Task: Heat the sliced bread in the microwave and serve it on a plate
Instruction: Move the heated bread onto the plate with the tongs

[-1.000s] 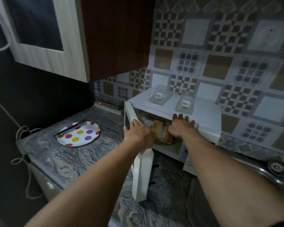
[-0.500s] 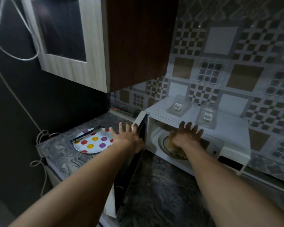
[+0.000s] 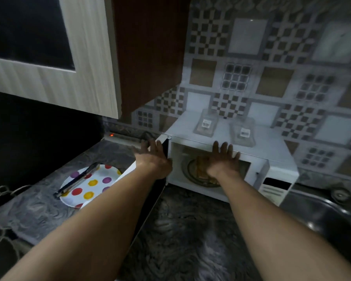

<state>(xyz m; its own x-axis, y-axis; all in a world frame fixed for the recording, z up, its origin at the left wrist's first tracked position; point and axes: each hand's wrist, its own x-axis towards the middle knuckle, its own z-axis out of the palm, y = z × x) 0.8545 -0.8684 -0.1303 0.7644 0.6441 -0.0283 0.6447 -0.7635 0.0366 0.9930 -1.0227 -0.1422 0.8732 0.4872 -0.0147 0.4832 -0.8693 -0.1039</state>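
The right hand, fingers spread and holding nothing, is before the sliced bread on the turntable inside the microwave. The left hand, fingers straight, touches the open door. Loading seems done; next, right hand out, then door pushed shut.

Overall light: dim and cool, its source out of view.
Brightest: the top of the white microwave and the pale squares of the tiled wall.
Darkest: the corner below the wall cabinet, almost black.
Glow: a small red lamp at the back of the counter.
Blur: the tiles and the clear boxes are smeared soft.
Distortion: cabinet edges bow; the forearms stretch toward the lower corners.
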